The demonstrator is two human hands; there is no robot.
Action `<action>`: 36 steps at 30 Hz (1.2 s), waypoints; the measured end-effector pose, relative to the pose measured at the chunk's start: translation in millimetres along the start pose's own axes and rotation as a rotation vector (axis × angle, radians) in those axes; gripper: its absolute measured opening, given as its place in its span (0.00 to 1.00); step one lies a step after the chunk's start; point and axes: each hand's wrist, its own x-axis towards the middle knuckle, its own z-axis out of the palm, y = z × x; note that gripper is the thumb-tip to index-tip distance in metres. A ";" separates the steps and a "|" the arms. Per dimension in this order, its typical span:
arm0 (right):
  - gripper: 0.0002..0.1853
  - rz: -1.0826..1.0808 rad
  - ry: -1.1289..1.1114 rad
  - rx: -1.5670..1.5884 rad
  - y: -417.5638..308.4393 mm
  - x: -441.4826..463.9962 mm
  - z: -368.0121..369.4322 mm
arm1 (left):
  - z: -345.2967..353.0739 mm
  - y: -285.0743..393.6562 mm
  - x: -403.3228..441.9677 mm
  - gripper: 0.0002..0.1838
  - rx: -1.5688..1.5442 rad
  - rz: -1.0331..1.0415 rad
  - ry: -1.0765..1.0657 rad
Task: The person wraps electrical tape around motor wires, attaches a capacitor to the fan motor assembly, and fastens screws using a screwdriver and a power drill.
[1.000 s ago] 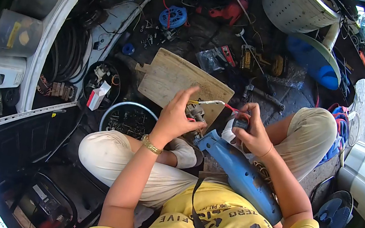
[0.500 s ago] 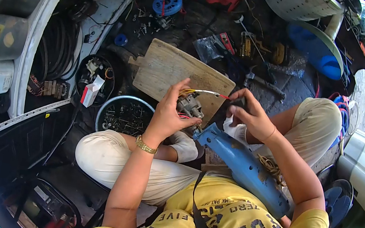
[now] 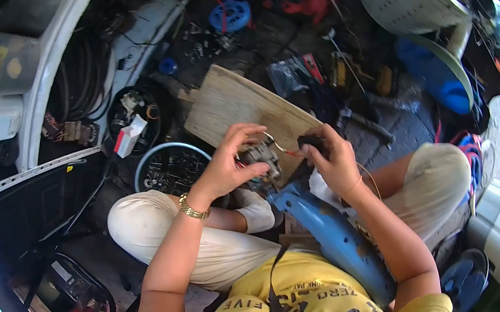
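Observation:
My left hand (image 3: pixel 220 163) is closed around a small metal fan motor (image 3: pixel 261 157) with several thin wires. The motor sits at the upper end of a blue metal stand (image 3: pixel 337 233), which slants across my lap. Between the fingers of my right hand (image 3: pixel 340 165) is a small black part (image 3: pixel 314 142); its kind is hard to make out. A red and white wire (image 3: pixel 284 149) runs from the motor side toward that part. Below both hands lies a wooden board (image 3: pixel 239 104).
Left of my foot stands a round basin (image 3: pixel 140 170) full of screws and small hardware. A dark bowl of parts (image 3: pixel 121 110) holds a small white-and-red box (image 3: pixel 130 136). Beyond the board lie a hammer (image 3: pixel 369 125), a plastic bag (image 3: pixel 287 77) and a blue round part (image 3: pixel 230 15).
My right hand has come slightly nearer the motor, and the wire between my hands, straight before, now bends. The whole view has shifted a little.

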 end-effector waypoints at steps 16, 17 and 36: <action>0.15 -0.095 0.182 -0.093 23.0 3.3 35.1 | -173.3 -109.3 116.6 0.08 0.569 -0.139 0.574; 0.15 -0.127 0.178 -0.085 25.6 4.4 34.1 | -184.6 -125.0 129.4 0.08 0.570 -0.141 0.576; 0.07 -0.193 0.095 -0.070 6.0 30.6 19.7 | -133.3 -105.7 157.5 0.08 -0.835 -0.348 0.111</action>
